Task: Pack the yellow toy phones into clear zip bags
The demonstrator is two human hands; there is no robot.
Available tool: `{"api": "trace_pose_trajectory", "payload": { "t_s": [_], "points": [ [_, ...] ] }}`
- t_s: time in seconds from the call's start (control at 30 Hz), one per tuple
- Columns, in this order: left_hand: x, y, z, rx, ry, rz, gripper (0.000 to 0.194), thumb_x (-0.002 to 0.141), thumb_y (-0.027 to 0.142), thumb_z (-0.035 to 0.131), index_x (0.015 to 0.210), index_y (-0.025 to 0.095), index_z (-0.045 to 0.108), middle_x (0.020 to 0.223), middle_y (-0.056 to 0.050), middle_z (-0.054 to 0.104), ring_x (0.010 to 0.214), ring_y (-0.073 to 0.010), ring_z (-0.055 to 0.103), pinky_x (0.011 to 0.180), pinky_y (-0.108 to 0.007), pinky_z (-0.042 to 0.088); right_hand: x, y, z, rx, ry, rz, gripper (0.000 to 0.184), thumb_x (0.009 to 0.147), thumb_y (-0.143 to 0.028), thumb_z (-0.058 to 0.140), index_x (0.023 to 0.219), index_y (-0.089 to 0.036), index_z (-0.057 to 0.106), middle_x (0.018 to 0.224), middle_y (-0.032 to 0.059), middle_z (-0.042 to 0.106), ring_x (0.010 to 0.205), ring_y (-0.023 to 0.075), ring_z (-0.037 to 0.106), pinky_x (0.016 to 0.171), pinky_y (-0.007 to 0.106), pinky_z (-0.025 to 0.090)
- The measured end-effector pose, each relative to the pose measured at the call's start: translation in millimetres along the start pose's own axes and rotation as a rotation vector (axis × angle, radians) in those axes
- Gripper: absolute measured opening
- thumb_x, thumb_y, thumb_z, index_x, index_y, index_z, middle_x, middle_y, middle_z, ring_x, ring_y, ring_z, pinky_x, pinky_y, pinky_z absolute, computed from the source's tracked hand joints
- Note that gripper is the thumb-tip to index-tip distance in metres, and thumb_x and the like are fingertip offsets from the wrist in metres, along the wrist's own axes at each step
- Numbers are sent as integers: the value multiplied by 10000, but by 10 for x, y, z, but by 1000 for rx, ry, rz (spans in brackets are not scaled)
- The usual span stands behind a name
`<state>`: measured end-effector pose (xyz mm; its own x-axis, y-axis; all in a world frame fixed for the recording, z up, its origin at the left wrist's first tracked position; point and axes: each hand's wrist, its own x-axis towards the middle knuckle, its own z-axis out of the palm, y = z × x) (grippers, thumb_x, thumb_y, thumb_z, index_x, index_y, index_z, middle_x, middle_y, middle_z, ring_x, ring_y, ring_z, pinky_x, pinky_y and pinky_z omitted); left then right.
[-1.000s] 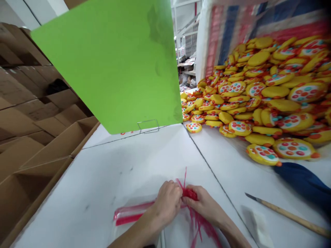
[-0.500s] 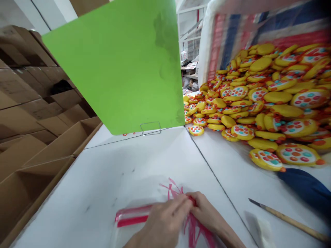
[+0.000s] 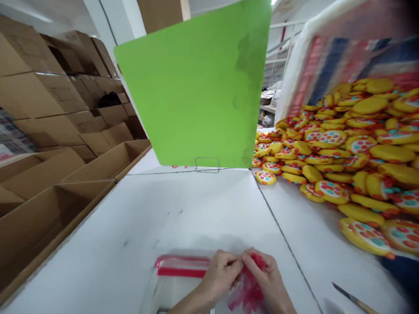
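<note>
Both hands, left hand (image 3: 220, 275) and right hand (image 3: 266, 279), pinch a red stringy bundle (image 3: 249, 285) between their fingers, just over a clear zip bag (image 3: 178, 279) on the bench (image 3: 196, 209). It looks half tucked; next, push it inside gently.

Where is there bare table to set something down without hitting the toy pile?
The white table is bare from the green board down to the hands, and left to the open cardboard boxes. A narrower bare strip lies right of the table seam. Crowded: the yellow toy pile on the right, and the near edge, where left hand and right hand pinch red strips beside the clear bag.
</note>
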<state>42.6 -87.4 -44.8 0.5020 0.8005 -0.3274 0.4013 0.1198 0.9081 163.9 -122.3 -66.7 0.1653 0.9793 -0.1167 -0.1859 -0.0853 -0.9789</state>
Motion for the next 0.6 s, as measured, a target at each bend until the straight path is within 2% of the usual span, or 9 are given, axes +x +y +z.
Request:
{"api": "trace_pose_trajectory", "payload": {
  "t_s": [0.1,0.13,0.2,0.3,0.43,0.6],
  "points": [
    [-17,-47,130,-212,-1,-91,338,706,480,433,521,197,435,442,63,383,396,-77,350,407,-212,265,-16,23,60,136,97,47,354,689,-409,652,540,-214,396,535,-50,412,531,116,407,531,251,365],
    [-35,-57,146,-262,2,-113,299,670,452,473,529,188,457,447,61,398,402,-76,364,413,-211,274,-17,19,69,180,127,64,381,690,-423,636,540,-228,345,492,-67,373,488,108,384,500,247,359],
    [-92,-69,126,-333,6,-146,227,607,382,532,546,164,516,455,49,449,412,-80,400,425,-214,295,-10,-7,71,253,177,89,446,687,-450,616,551,-246,243,435,-114,224,406,78,250,418,221,293],
    [-208,-58,2,-399,24,-162,194,573,321,555,601,132,591,488,29,517,427,-84,434,435,-220,320,2,-75,77,299,218,104,480,668,-471,634,568,-249,220,469,-135,145,414,64,116,366,192,184],
    [-329,-3,-215,-432,95,-103,175,601,265,541,652,118,622,530,20,554,443,-81,455,449,-219,330,-13,-164,188,241,180,116,465,676,-469,657,581,-247,258,476,-136,145,408,59,114,359,190,156],
    [-438,-34,-492,-355,264,-5,165,655,185,523,722,117,657,513,33,553,462,-94,478,468,-222,342,-57,-240,322,1,60,92,372,735,-527,587,666,-254,344,480,-133,171,394,58,114,356,200,155]
  ]
}}
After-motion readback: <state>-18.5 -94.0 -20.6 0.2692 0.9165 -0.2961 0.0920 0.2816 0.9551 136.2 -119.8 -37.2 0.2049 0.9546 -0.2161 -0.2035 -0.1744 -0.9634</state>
